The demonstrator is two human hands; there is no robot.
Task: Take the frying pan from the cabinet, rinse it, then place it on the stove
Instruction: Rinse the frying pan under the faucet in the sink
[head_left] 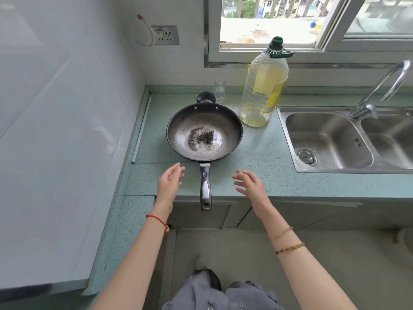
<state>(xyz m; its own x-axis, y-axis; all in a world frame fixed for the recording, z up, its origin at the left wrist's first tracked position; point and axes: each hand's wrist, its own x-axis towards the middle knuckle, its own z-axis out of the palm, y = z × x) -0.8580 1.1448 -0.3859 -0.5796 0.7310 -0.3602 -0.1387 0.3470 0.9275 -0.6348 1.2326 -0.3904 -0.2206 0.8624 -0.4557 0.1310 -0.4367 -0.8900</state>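
A black frying pan (204, 133) with a worn grey bottom rests on the green speckled countertop (268, 166). Its long black-and-silver handle (206, 189) points toward me and sticks out past the counter's front edge. My left hand (169, 184) hovers just left of the handle, fingers apart, holding nothing. My right hand (251, 184) hovers to the right of the handle, also open and empty. Neither hand touches the pan. No stove burner is visible.
A large cooking oil bottle (264, 86) stands right behind the pan, a clear glass (220, 89) by the back wall. A double steel sink (328, 139) with a tap (384, 86) lies to the right. Grey cabinet doors (290, 214) sit below the counter.
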